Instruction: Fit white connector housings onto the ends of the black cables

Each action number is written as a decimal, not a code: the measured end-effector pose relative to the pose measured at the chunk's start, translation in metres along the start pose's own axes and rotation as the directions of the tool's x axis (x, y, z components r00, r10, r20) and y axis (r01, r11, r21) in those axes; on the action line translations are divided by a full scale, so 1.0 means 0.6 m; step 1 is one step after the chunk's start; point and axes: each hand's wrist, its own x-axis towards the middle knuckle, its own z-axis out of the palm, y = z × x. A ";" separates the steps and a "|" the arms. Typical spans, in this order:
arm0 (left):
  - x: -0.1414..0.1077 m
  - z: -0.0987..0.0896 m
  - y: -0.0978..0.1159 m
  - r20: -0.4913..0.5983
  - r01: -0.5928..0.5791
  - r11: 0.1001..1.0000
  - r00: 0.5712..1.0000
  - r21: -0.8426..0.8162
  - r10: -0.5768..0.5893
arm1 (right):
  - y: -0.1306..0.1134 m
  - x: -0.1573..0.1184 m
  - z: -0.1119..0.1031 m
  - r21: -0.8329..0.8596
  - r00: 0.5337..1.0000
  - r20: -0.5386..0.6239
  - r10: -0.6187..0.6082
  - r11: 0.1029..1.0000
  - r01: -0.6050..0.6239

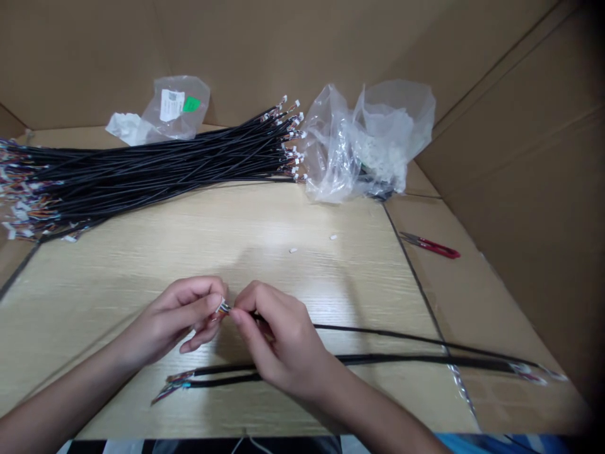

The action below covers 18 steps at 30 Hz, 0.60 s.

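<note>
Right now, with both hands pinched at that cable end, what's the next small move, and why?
Probably press the small connector onto the wire tips: the left hand and right hand pinch it together at the end of the black cable.

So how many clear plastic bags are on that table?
2. One small bag with a green label lies at the back left; a bigger crumpled bag sits back right, by the cable bundle. More may be hidden.

Two hands are in view, the left hand and the right hand. Three clear plastic bags lie along the far edge of the table. One pair of red snips, two small white pieces, about three loose black cables near the front edge, and one large cable bundle, too dense to count.
</note>
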 end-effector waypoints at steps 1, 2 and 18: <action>-0.001 0.001 0.000 0.013 0.015 1.000 1.000 -0.012 -0.014 | 0.000 0.000 0.001 -0.014 1.000 0.007 -0.018 1.000 0.018; -0.001 0.001 0.001 0.026 0.032 0.999 0.999 -0.025 -0.031 | 0.000 -0.001 0.002 -0.022 0.999 0.013 -0.030 0.999 0.030; -0.013 -0.003 0.003 0.132 0.095 0.994 0.987 -0.055 -0.087 | -0.009 0.000 -0.007 0.077 0.978 0.028 0.209 0.975 -0.210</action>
